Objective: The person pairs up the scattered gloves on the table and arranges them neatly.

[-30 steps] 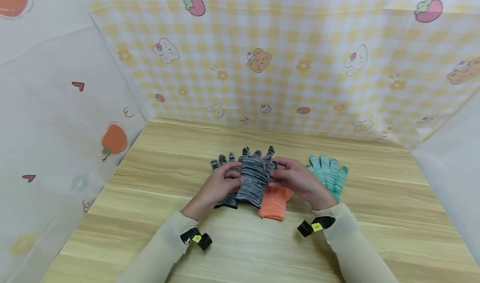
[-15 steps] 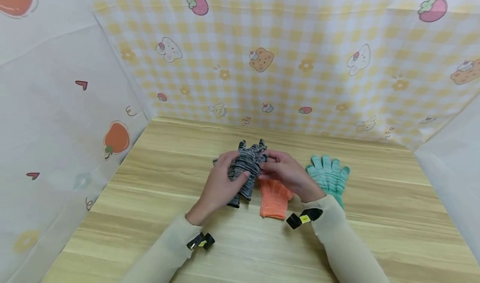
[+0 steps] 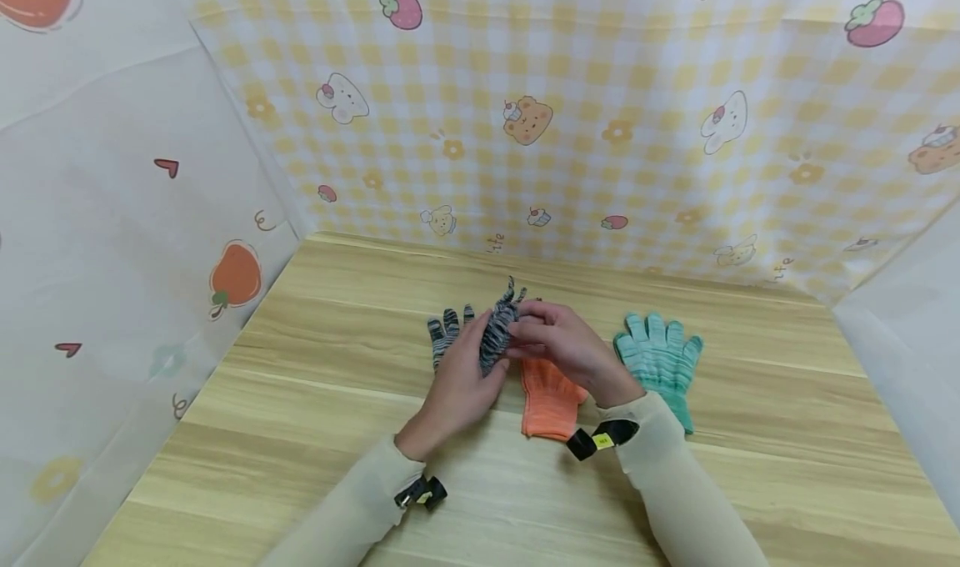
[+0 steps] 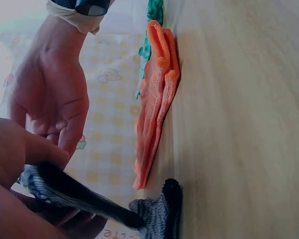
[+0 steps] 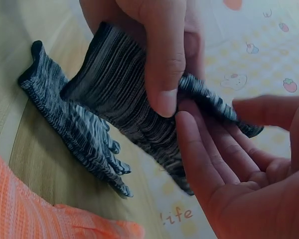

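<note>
A black-and-grey knitted glove (image 3: 495, 340) is held up between both hands above the table. My left hand (image 3: 463, 383) grips it, the thumb lying across its palm side in the right wrist view. My right hand (image 3: 570, 346) pinches the glove's finger end between thumb and fingertips. The cuff of this glove (image 5: 104, 59) hangs free. Behind my left hand lies a matching black-and-grey glove (image 3: 447, 329) on the table, its cuff hidden in the head view. Partly under my right hand lies an orange glove (image 3: 550, 404).
A green glove (image 3: 660, 358) lies flat to the right, beyond the right wrist. All of this is on a wood-grain table (image 3: 337, 325). A yellow checked cloth (image 3: 480, 133) hangs along the back edge, and a white printed sheet (image 3: 127, 242) stands at the left.
The held glove has turned from facing flat to edge-on and bunched narrower. My left hand has shifted right and wrapped further round it, uncovering the fingers of the matching glove.
</note>
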Motion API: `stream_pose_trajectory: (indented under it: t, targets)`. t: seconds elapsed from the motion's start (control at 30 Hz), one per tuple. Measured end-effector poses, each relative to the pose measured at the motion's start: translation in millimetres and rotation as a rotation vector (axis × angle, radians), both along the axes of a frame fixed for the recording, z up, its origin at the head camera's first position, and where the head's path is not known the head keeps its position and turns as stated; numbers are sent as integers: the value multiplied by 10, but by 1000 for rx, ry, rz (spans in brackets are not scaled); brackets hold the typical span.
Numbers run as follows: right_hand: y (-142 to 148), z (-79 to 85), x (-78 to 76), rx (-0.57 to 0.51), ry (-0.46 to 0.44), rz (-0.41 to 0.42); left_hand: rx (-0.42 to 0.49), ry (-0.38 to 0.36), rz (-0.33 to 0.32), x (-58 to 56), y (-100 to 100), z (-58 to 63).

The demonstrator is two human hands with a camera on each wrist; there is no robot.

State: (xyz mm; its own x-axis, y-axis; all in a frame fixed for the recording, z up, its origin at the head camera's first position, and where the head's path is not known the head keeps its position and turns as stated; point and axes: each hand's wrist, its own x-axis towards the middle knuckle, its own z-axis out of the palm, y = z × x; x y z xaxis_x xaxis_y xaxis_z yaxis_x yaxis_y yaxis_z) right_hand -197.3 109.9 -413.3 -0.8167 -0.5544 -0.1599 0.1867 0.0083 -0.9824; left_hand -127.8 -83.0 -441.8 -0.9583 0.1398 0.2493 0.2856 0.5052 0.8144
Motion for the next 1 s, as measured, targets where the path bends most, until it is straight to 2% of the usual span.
stream_pose_trajectory:
  t: [0.23, 0.37, 0.5, 0.67, 0.73, 0.8, 1.0]
  targets:
    - [-8, 28, -6, 21, 45, 62, 194, -190, 38, -66, -86, -22]
    - [27, 69, -11, 17, 80, 75, 384, -314, 42, -101, -127, -18]
    - [105, 108, -34, 9, 92, 1, 644, -439, 12, -106, -180, -16]
    - [186, 93, -86, 64, 101, -161, 795, -570, 9, -55, -283, 4]
    - [188, 56, -110, 84, 95, -175, 814, -589, 7, -34, -322, 9]
    - [165, 17, -125, 96, 70, -148, 847, -595, -3, -24, -351, 6]
    - [-4, -79, -179, 99, -72, -64, 927, -589, -57, -30, -404, -30]
